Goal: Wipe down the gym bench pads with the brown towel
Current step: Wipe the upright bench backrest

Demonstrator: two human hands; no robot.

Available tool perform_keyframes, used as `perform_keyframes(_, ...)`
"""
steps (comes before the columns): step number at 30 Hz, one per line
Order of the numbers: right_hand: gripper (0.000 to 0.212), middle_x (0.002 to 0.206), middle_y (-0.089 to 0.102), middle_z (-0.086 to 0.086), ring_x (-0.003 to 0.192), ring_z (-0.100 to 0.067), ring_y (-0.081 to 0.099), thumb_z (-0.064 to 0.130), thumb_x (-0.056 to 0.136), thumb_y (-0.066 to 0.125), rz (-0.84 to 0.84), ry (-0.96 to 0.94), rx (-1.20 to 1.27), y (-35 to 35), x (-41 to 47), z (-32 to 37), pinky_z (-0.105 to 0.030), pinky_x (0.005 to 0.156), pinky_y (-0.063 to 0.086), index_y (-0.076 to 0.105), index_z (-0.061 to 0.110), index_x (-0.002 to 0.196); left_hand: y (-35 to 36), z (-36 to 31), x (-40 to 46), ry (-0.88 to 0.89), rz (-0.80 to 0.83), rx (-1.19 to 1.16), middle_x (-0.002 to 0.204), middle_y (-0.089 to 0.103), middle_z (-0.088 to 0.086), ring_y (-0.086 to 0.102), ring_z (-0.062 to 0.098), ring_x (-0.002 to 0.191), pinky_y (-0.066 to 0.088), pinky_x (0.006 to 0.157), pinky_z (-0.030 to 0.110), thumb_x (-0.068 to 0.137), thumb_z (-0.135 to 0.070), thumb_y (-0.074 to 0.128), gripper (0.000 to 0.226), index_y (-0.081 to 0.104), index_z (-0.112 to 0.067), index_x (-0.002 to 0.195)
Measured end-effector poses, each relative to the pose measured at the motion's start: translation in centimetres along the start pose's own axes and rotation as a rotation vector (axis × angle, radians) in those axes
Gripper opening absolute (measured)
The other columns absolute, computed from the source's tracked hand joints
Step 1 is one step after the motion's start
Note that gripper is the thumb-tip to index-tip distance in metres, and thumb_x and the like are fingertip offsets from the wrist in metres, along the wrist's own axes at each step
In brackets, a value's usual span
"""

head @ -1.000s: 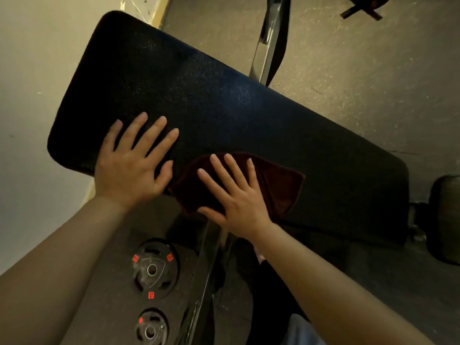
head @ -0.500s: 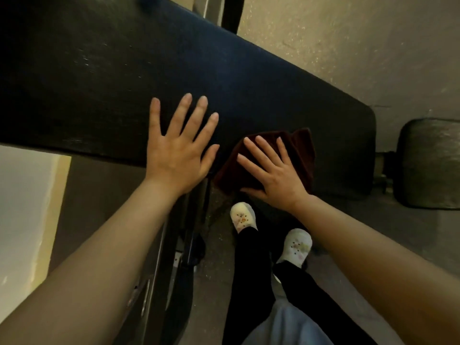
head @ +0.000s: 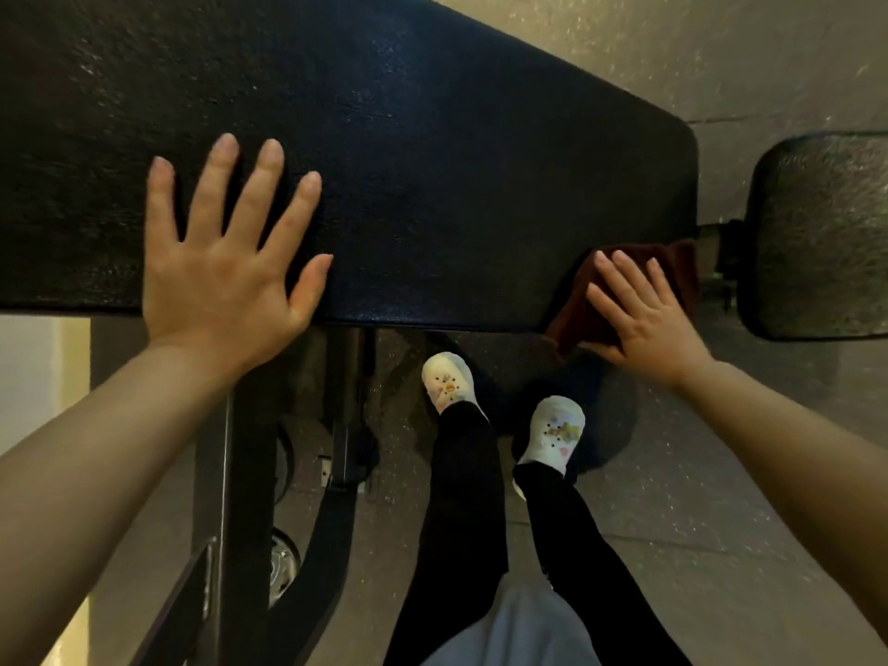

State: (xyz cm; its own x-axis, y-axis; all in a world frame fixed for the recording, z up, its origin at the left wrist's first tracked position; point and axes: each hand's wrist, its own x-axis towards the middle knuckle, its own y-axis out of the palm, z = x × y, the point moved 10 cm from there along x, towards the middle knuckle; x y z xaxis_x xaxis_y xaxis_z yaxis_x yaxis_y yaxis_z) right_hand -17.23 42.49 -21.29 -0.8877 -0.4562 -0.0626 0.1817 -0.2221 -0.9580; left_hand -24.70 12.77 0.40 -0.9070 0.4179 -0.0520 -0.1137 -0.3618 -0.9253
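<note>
As right hand (head: 646,322) slid | brown towel (head: 672,274) reached pad (head: 432,161) corner

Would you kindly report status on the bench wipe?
Left hand flat on long pad. Right hand pressing brown towel at pad's corner. Nothing blocking.

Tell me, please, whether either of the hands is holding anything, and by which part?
Neither grips anything. The right hand presses flat on the brown towel at the long pad's near corner; the left hand rests flat on the pad.

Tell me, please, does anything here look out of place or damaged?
Nothing stands out. The towel hangs partly over the corner of the pad under the right hand, as wiping would put it.
</note>
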Motion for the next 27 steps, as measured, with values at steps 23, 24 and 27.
perform_keyframes(23, 0.09, 0.164, 0.011, -0.012, 0.15, -0.038, 0.005, 0.034, 0.082, 0.055, -0.14, 0.047, 0.16, -5.5, 6.1, 12.2, -0.067, 0.115, 0.008, 0.007, 0.021, 0.157, -2.2, -1.6, -0.6, 0.02, -0.304, -0.14, 0.148, 0.049, 0.015, 0.036, 0.032, 0.14, 0.029, 0.111, 0.048, 0.107, -0.036, 0.036, 0.042, 0.06, -0.014, 0.133)
perform_keyframes(24, 0.092, 0.164, 0.01, -0.012, 0.15, -0.037, 0.004, 0.033, 0.08, 0.056, -0.147, 0.051, 0.169, -5.8, 6.4, 12.7, -0.068, 0.115, 0.008, 0.006, 0.022, 0.157, -2.7, -1.2, -0.8, -0.001, -0.343, -0.206, 0.146, 0.05, 0.017, 0.036, 0.032, 0.139, 0.03, 0.11, 0.048, 0.108, -0.035, 0.036, 0.041, 0.062, -0.012, 0.129)
perform_keyframes(27, 0.094, 0.164, 0.008, -0.012, 0.151, -0.035, 0.001, 0.031, 0.079, 0.056, -0.163, 0.004, 0.191, -7.0, 8.0, 14.8, -0.071, 0.114, 0.008, 0.004, 0.021, 0.157, -4.0, 0.7, -2.6, -0.128, -0.447, -0.393, 0.137, 0.056, 0.02, 0.038, 0.032, 0.136, 0.033, 0.108, 0.051, 0.108, -0.034, 0.035, 0.043, 0.066, -0.007, 0.121)
